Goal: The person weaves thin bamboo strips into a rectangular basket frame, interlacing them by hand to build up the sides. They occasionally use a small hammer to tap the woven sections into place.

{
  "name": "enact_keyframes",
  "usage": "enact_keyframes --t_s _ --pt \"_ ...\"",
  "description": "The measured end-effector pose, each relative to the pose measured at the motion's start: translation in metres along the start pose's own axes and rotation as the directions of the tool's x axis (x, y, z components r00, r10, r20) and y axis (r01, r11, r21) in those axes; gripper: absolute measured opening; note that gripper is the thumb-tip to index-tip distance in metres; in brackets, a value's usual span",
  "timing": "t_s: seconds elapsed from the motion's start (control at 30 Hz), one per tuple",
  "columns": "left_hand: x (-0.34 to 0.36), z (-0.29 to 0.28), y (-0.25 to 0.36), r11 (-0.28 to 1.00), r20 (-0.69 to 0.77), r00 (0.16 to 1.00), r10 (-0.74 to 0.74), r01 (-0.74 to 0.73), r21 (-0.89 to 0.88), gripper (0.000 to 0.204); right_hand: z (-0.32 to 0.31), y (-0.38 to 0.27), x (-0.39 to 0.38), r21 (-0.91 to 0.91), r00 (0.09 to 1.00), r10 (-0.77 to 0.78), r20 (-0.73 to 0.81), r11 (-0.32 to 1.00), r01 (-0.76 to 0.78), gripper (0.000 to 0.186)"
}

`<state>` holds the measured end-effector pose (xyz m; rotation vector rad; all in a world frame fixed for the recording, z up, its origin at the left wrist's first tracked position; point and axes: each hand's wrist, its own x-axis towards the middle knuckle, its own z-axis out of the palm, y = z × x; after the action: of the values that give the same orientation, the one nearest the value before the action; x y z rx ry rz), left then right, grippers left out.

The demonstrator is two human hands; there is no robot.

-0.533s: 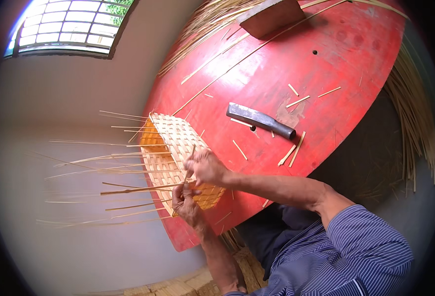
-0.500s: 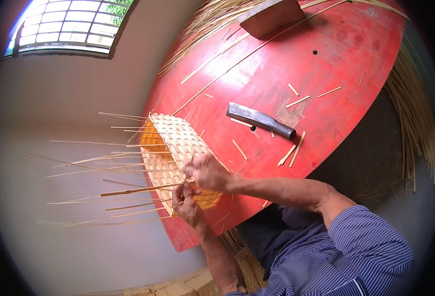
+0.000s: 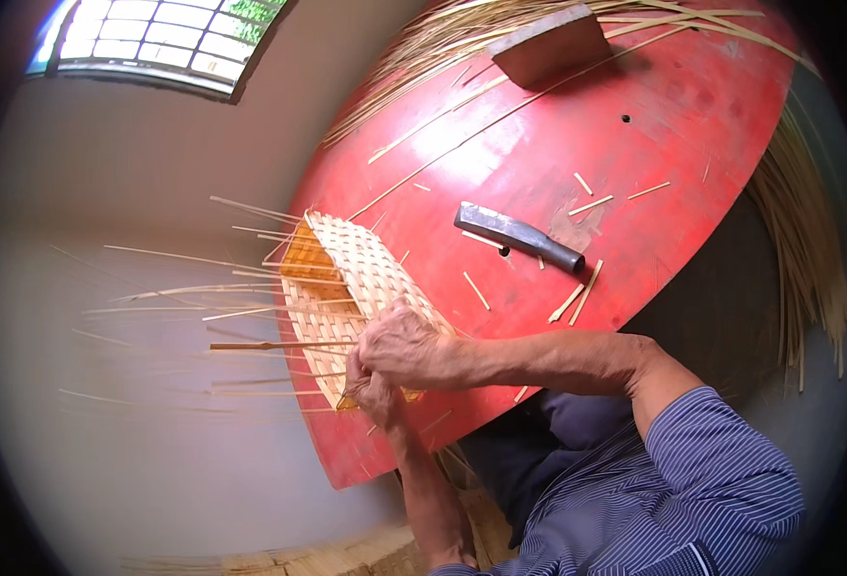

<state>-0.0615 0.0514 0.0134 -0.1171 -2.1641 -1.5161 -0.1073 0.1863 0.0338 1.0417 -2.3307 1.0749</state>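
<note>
A woven basket (image 3: 375, 264) of pale bamboo strips lies on its side at the left edge of the red table. Long loose strip ends stick out past its open rim toward the wall. My left hand (image 3: 375, 394) is closed on the basket's near rim. Pressed against it from above, my right hand (image 3: 406, 348) has its fingers curled in; what they grip is hidden. A thicker brown strip (image 3: 251, 346) runs out from beside the hands to the left.
Right of the basket, a dark metal hammer head (image 3: 520, 236) lies on the red table (image 3: 673, 192) among short bamboo offcuts. A brick (image 3: 553, 48) weighs down long strips at the far side. More bamboo strips (image 3: 798, 240) hang at the right, and a barred window (image 3: 159, 34) is upper left.
My right hand has come down over my left hand, covering its fingers. The loose strip ends have swayed. The whole view has shifted slightly.
</note>
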Motion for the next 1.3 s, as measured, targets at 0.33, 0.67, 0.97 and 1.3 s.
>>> enact_keyframes --t_s 0.33,0.67,0.97,1.3 --pt "-0.001 0.0 0.005 0.991 -0.057 0.998 -0.036 0.043 0.123 0.009 0.003 0.026 0.009 -0.07 0.993 -0.119 -0.022 0.991 0.117 0.024" --pt "0.005 -0.009 -0.009 0.994 -0.028 1.0 -0.006 0.009 0.106 0.012 -0.018 0.022 0.023 0.121 0.975 -0.086 0.207 0.991 0.062 0.019" --pt "0.006 -0.008 -0.015 0.955 -0.074 0.988 0.138 -0.113 0.275 0.013 -0.01 0.011 0.027 -0.001 0.982 -0.031 0.186 0.999 0.032 0.018" --pt "-0.005 -0.008 0.006 0.776 -0.075 0.941 0.331 -0.227 0.588 0.018 -0.028 -0.002 0.006 0.21 0.999 -0.036 -0.013 0.977 0.038 0.013"
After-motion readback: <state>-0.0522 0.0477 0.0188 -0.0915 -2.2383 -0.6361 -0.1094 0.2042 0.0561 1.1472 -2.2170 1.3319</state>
